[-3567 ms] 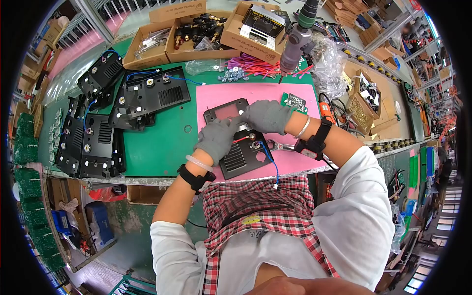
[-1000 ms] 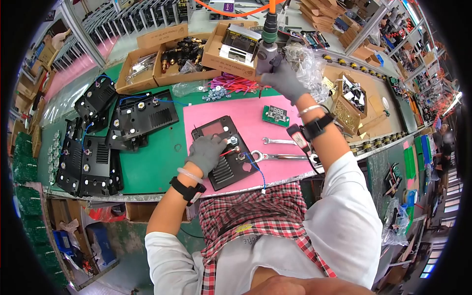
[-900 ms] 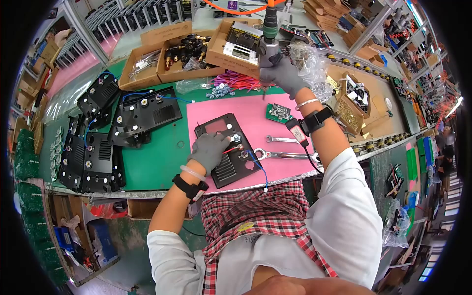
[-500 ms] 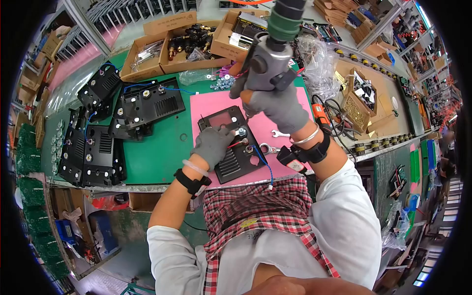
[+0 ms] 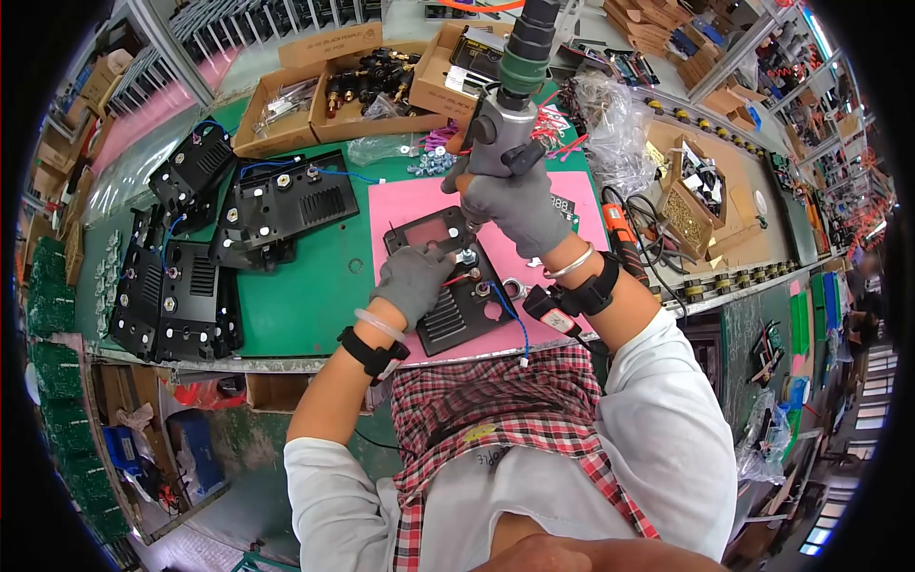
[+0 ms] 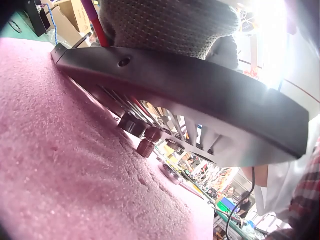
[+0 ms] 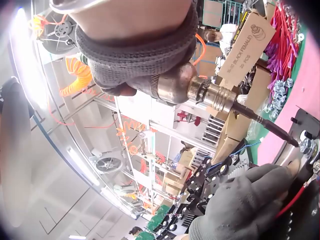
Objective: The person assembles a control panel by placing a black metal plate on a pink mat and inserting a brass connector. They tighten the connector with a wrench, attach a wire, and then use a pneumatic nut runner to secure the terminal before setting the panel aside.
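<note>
My gloved right hand (image 5: 519, 210) grips a hanging power screwdriver (image 5: 505, 124) by its body. In the right wrist view its bit (image 7: 272, 129) slants down, the tip right at a silver bolt (image 7: 306, 145). That bolt stands on a black slotted metal panel (image 5: 448, 322), which lies on a pink foam mat (image 5: 396, 191). My gloved left hand (image 5: 412, 283) rests on the panel's left side, fingertips beside the bolt. A red wire (image 7: 296, 199) and a blue wire (image 5: 523, 331) run from the panel. Knobs (image 6: 146, 142) stick out under it.
Black panels (image 5: 195, 291) are stacked at left. Cardboard boxes (image 5: 367, 126) of fittings stand behind, near loose bolts (image 5: 434, 162). A half-hidden display board (image 5: 564, 202), a wrench (image 5: 516, 288) and an orange tool (image 5: 621, 224) lie at right.
Both hands were at the panel; my right hand then reached up, gripped the screwdriver and pulled it down over the panel. Lately it moved slightly left. My left hand stayed on the panel.
</note>
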The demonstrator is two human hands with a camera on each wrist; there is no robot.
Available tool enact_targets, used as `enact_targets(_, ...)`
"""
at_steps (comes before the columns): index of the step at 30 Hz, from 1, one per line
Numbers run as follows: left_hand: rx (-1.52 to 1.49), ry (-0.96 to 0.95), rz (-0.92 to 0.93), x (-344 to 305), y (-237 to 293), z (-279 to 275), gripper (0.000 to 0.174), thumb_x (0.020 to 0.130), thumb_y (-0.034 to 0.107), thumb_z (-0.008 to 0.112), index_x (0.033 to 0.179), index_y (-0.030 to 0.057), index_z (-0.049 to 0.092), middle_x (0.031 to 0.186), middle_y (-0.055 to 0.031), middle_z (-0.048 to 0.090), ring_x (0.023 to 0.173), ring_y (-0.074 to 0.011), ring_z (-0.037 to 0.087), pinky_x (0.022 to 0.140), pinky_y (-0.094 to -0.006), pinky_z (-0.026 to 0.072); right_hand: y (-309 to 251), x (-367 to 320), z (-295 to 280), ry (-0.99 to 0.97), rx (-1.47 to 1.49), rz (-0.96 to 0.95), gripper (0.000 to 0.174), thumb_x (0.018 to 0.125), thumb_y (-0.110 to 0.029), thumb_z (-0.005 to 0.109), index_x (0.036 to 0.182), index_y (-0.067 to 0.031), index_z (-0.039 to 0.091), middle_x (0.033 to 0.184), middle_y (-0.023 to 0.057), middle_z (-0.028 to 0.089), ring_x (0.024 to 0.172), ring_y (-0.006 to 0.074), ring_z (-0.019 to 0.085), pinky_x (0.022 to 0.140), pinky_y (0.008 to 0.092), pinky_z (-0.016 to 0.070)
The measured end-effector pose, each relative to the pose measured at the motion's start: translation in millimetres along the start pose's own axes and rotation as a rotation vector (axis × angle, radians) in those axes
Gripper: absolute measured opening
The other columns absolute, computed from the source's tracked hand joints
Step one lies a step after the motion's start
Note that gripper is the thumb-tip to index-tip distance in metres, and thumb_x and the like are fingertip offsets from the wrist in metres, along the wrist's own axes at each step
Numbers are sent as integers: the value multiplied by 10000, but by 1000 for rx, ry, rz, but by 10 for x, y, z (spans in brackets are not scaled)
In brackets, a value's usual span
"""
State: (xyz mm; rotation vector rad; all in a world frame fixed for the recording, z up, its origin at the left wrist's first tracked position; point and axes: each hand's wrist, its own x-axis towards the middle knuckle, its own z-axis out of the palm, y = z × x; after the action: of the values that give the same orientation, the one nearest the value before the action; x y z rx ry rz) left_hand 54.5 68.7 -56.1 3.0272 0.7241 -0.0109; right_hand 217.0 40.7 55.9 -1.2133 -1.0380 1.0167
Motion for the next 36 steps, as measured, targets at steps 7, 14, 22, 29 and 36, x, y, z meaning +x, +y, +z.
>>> enact_targets(7, -1, 40, 2, -10, -6, 50, 370, 774, 146, 489, 1132, 179, 572, 1087, -68, 594, 899, -249, 577, 694, -368, 494, -2, -8, 10, -40, 66, -41, 411, 653, -23, 631, 1044, -35, 503, 904, 22, 583, 729, 83, 557, 630, 243, 482)
enact_targets(14, -3, -6, -13, 6, 9, 32, 363, 772, 151, 494, 1124, 179, 579, 1095, -53, 589, 906, -244, 575, 702, -364, 492, -31, -32, 45, -55, 31, -8, 405, 664, -30, 617, 1048, -34, 488, 892, 17, 576, 781, 88, 550, 673, 247, 471)
enact_targets(22, -32, 10, -4, -4, 3, 24, 344, 736, 118, 508, 1069, 144, 589, 1073, -85, 590, 902, -253, 569, 707, -371, 485, 103, 53, 28, -6, -74, -15, 243, 658, -48, 636, 891, -40, 568, 733, 25, 586, 629, 91, 535, 530, 244, 440)
enact_targets(29, -165, 135, 88, 2, -79, 135, 383, 643, 90, 561, 1025, 86, 595, 1126, -159, 561, 983, -346, 539, 814, -432, 439, 74, 117, 80, -49, -268, -99, 499, 683, -77, 626, 1158, -54, 474, 877, 48, 571, 768, 123, 535, 666, 300, 478)
enact_targets(36, -22, -2, 62, 72, -131, 161, 310, 742, 107, 521, 1045, 110, 584, 1041, -144, 603, 890, -328, 568, 754, -415, 459, -21, 97, 94, -69, -232, 49, 539, 575, -82, 618, 1089, -69, 456, 846, 127, 584, 773, 267, 613, 619, 349, 493)
